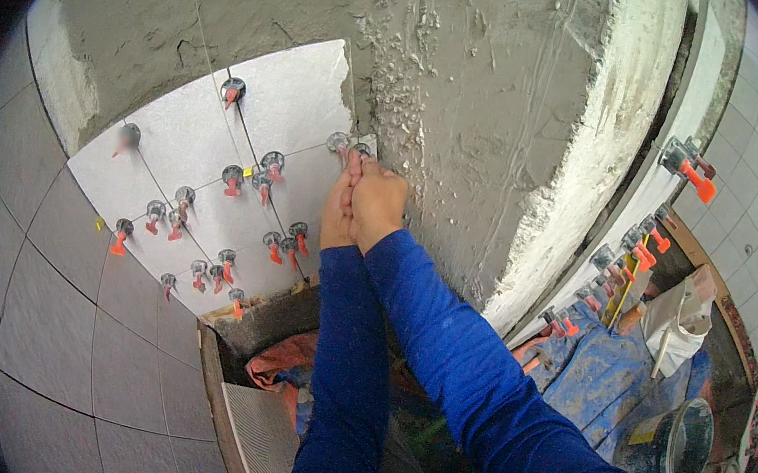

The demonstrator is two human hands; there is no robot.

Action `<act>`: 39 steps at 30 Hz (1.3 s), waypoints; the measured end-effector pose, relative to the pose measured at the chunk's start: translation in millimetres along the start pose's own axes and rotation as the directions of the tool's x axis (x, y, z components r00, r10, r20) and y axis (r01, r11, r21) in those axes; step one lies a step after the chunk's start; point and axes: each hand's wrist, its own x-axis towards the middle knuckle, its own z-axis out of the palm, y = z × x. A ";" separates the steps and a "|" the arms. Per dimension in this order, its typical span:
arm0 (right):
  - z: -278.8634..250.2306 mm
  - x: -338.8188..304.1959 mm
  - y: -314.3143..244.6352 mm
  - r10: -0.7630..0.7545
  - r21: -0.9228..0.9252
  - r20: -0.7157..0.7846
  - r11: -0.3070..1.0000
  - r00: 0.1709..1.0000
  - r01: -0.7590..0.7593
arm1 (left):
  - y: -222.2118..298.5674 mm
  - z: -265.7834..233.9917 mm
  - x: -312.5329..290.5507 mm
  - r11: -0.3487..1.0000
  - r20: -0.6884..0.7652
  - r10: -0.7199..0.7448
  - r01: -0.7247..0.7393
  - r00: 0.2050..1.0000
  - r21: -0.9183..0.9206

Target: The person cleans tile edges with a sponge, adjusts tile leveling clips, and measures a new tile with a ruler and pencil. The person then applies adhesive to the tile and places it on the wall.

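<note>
My left hand [342, 202] and my right hand [378, 197] are pressed together at the right edge of the white wall tiles [297, 96]. Both are closed at a tile leveling clip [363, 150], whose dark round cap shows just above the fingertips; its handle is hidden by my fingers. Immediately left of it sits another leveling clip [337, 143], greyish and smeared. Along the tile joints stand several more clips with black caps and red handles, such as one leveling clip [273, 165] and, higher up, another [233, 91].
Rough grey mortar [478, 108] covers the wall right of the tiles. Dark tiles [55, 293] line the left wall. More red-handled clips [644, 253] line a ledge at right, near a white bag [680, 318], blue cloth [583, 372] and a bucket [687, 444].
</note>
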 end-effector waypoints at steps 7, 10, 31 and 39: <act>-5.7 3.6 10.7 -0.025 0.009 0.032 1.000 0.999 0.025 | 13.7 -0.1 6.1 0.999 -0.001 -0.040 0.040 0.999 0.001; -10.3 15.2 24.4 -0.124 -0.150 -0.008 0.981 0.992 0.121 | 15.0 1.5 2.7 0.999 -0.014 -0.051 0.052 0.999 0.004; -10.7 21.9 23.7 -0.170 -0.219 -0.018 0.962 0.985 0.162 | 26.2 34.4 -19.2 0.538 -0.199 0.499 -0.122 0.843 0.834; -13.8 19.3 21.1 -0.111 -0.228 0.007 0.967 0.994 0.110 | 7.4 21.6 -21.8 0.995 -0.172 0.099 -0.096 0.980 0.025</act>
